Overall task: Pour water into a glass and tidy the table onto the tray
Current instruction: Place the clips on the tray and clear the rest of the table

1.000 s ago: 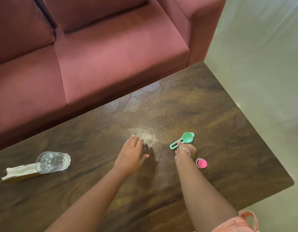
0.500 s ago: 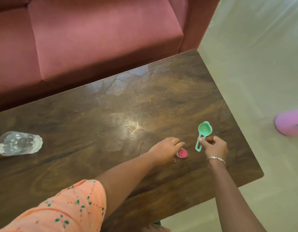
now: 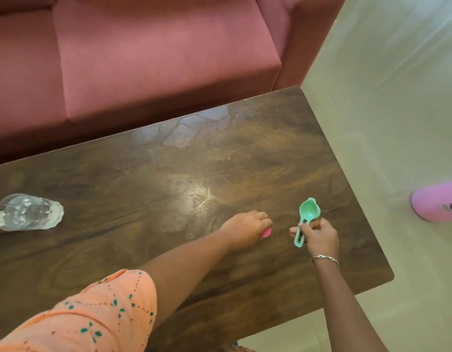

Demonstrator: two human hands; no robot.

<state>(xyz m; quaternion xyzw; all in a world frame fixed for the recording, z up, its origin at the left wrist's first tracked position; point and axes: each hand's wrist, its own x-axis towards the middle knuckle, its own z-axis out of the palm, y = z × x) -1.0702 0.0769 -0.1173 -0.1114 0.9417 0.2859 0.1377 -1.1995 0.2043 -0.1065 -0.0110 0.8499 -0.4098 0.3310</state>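
Right grip (image 3: 318,237): fingers and thumb pinch the handle of the green scoop (image 3: 306,217), bowl raised and pointing toward the far edge of the counter (image 3: 219,161). The scoop is held near the right edge, closer to the near right corner.

Left grip (image 3: 245,228): fingers curled down around the pink cap (image 3: 266,232), which rests on the counter just beside the scoop.

Clear bottle (image 3: 29,215): lying on its side toward the left end of the counter, well apart from both grips.
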